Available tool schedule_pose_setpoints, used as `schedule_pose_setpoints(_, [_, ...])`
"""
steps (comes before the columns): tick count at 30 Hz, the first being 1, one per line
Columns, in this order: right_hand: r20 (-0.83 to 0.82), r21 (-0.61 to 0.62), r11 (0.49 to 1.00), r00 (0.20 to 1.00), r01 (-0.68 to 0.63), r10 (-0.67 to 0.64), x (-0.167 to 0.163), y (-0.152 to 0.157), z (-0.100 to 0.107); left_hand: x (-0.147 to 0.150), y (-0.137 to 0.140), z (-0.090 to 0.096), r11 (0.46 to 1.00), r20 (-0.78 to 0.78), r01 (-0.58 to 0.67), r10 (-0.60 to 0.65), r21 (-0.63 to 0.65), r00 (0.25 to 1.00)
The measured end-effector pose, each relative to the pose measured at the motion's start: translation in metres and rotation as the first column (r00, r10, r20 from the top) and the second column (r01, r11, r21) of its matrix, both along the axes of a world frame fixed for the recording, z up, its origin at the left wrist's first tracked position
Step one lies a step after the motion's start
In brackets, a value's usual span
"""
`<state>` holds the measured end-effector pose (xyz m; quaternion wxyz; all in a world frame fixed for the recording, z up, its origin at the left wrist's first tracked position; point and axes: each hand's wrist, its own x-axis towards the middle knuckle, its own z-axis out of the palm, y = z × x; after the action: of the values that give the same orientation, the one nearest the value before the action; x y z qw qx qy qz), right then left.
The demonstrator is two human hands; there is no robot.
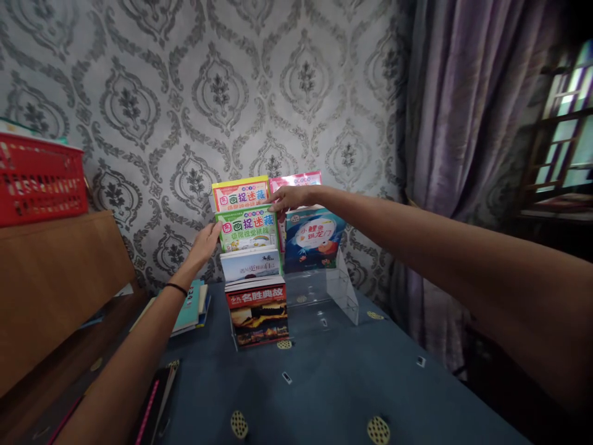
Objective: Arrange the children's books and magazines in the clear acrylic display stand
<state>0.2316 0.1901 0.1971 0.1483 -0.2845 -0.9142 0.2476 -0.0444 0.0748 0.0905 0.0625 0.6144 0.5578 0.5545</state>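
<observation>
A clear acrylic book rack [343, 285] holds several books in stepped rows. My right hand [293, 199] pinches the top right corner of a green-covered children's book [248, 230]. At that book's left edge is my left hand [206, 243], its fingers closed on the edge and partly hidden behind it. Behind the green book stands a yellow-bordered book [241, 191]; a pink book [301, 180] is beside that one, partly covered by my right hand. Below the green book are a pale blue-and-white book [252, 266] and a red-topped book [258, 312]. A blue fish picture book [312, 241] leans on the right side.
The rack stands on a dark blue patterned tablecloth [324, 383] against a wallpapered wall. To the left lie stacked books [189, 309] and, nearer me, dark-covered books [155, 395]. A red plastic basket [41, 179] sits on a wooden box [65, 278]. Purple curtains [454, 123] hang on the right.
</observation>
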Motion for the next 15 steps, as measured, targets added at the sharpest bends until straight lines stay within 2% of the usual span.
schedule_pose_setpoints(3, [0.001, 0.008, 1.0, 1.0, 0.008, -0.008, 0.0, -0.001, 0.001, -0.003, -0.001, 0.002, 0.999, -0.039, -0.039, 0.04, 0.034, 0.998])
schedule_pose_setpoints(8, [-0.031, -0.01, 1.0, 0.999, -0.012, 0.012, -0.001, -0.004, -0.001, -0.004, -0.006, 0.005, 0.996, -0.003, -0.068, 0.068, 0.061, 0.998])
schedule_pose_setpoints(15, [0.026, 0.078, 0.994, 0.996, 0.08, -0.082, 0.0, -0.011, 0.005, 0.0, -0.012, 0.004, 0.997, 0.033, -0.053, 0.051, 0.048, 0.998])
